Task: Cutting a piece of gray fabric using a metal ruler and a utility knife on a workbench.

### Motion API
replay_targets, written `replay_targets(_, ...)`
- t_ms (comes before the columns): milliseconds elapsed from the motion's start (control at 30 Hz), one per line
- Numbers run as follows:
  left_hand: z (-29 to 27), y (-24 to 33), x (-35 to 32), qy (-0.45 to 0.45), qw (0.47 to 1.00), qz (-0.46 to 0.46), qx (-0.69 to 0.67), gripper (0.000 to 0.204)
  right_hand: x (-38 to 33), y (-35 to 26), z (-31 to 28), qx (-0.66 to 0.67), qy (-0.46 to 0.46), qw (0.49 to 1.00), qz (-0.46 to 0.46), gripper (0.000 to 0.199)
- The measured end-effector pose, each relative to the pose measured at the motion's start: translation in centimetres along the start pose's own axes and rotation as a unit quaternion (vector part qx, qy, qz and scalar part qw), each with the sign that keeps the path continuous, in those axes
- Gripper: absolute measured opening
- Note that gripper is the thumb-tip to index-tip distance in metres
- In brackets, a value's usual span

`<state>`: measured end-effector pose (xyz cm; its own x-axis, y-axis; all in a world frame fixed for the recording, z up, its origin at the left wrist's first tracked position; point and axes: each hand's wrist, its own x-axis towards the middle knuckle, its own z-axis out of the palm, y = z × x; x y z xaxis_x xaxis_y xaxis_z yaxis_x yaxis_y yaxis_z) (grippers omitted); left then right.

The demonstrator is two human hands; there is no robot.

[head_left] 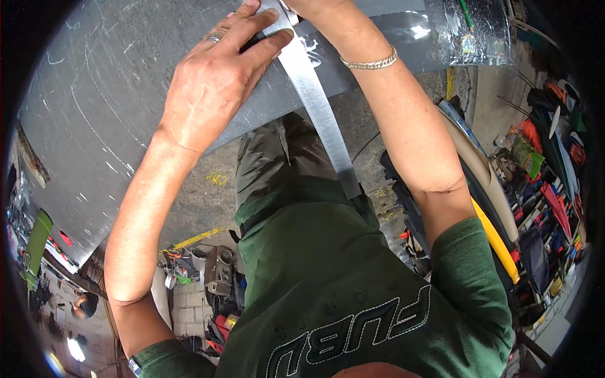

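A long steel ruler (315, 94) lies slantwise on a scratched dark grey work surface (107, 82). Its near end juts past the surface's edge, above my lap. My left hand (214, 72), with a ring on one finger, presses on the ruler's far part; thumb and fingers rest against the metal. Just across the ruler is my right hand (312, 7), cut off by the top of the picture, so its fingers are hidden. A small shiny metal piece (290, 14) shows between that hand and the ruler; I cannot make out what it is.
Glossy clear plastic (469, 41) covers the surface's far right corner, with a thin green item (465, 12) on it. To my right stand curved panels, one yellow (495, 242), beside a heap of mixed goods (542, 151). Tools and a box (218, 271) lie on the floor at left.
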<state>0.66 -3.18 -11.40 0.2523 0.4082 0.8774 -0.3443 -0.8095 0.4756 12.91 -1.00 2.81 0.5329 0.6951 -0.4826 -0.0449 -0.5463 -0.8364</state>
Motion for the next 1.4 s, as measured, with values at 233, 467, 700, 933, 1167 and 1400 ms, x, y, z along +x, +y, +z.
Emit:
replay_targets(233, -2.6, 4.6, 6.2, -0.467, 0.824, -0.179, 0.266, 0.028, 0.6, 0.6, -0.7, 0.041, 0.026, 0.998, 0.045, 0.060)
replay_targets(467, -3.1, 5.0, 6.7, -0.436, 0.842, -0.167, 0.272, 0.025, 4.6, 4.8, -0.3, -0.115, 0.073, 0.934, -0.331, 0.044)
replay_targets(700, -3.8, 5.1, 6.5, -0.426, 0.850, -0.170, 0.260, 0.024, -7.4, -1.7, -12.4, 0.030, 0.055, 0.943, -0.326, 0.043)
replay_targets(933, -3.8, 4.9, 6.6, -0.424, 0.863, -0.159, 0.224, 0.026, -17.5, 8.8, -23.0, 0.350, 0.160, 0.910, -0.154, 0.037)
replay_targets(1167, -0.9, 3.2, 11.7, -0.517, 0.809, -0.177, 0.217, 0.029, -23.8, 20.0, -15.2, 0.558, 0.071, 0.821, -0.094, 0.040)
replay_targets(1400, 8.0, -5.5, 14.7, -0.535, 0.828, -0.068, 0.154, 0.042, -22.0, 18.4, -13.8, 0.116, 0.071, 0.990, 0.020, 0.034)
